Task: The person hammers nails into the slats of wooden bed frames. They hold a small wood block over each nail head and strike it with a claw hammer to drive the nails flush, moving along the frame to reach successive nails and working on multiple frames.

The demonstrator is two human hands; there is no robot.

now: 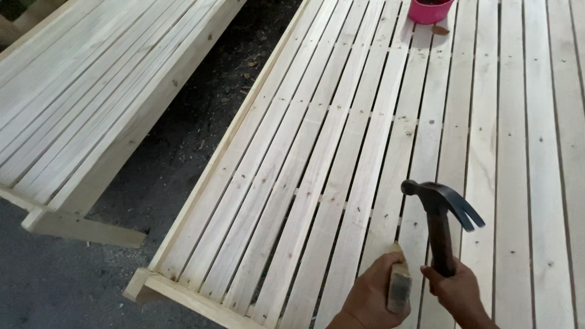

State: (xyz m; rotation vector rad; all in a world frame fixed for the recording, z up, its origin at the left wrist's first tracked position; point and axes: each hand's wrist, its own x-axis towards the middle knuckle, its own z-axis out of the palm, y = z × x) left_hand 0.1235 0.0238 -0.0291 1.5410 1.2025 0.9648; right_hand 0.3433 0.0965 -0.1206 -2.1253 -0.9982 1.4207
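My right hand grips the dark handle of a claw hammer, whose black head is raised above the pale wooden slats, claw pointing right. My left hand holds a small wooden block upright against a slat near the bottom of the view, just left of the hammer handle. Both hands are close together at the lower edge. The slatted wooden frame stretches away from me, its boards laid side by side with narrow gaps.
A pink plastic bowl stands on the slats at the far end. A second slatted wooden frame lies to the left. Between the two frames is dark ground strewn with wood chips.
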